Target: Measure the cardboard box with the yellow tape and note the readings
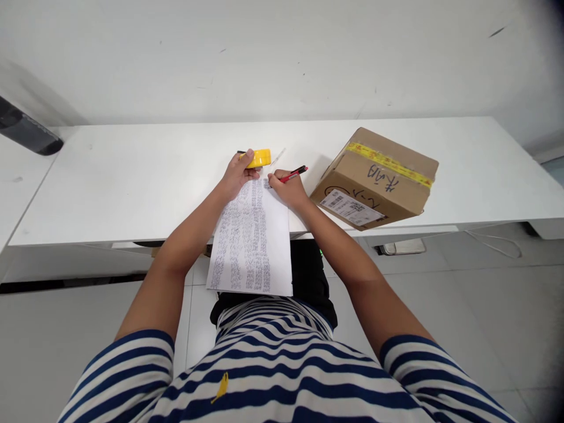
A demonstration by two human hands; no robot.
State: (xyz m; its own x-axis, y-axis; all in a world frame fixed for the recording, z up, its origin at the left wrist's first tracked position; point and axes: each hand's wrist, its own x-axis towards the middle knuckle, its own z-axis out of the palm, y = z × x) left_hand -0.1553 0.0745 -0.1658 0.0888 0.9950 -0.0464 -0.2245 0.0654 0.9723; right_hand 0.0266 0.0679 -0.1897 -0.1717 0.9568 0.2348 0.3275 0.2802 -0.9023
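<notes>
My left hand [237, 174] is closed around a small yellow object [258, 157] with a dark end, held just above the top of a printed sheet of paper [251, 241]. The sheet lies on the white table [132, 176] and hangs over its near edge toward my lap. My right hand [286, 187] grips a red pen [294, 174], its tip touching the sheet's top right corner. A sealed cardboard box [376, 179] with yellow tape, handwriting and a shipping label sits just right of my right hand.
A dark object [26, 134] juts in at the far left over a neighbouring table. A white wall stands behind the table. A cable [493, 242] lies on the floor under the table's right side.
</notes>
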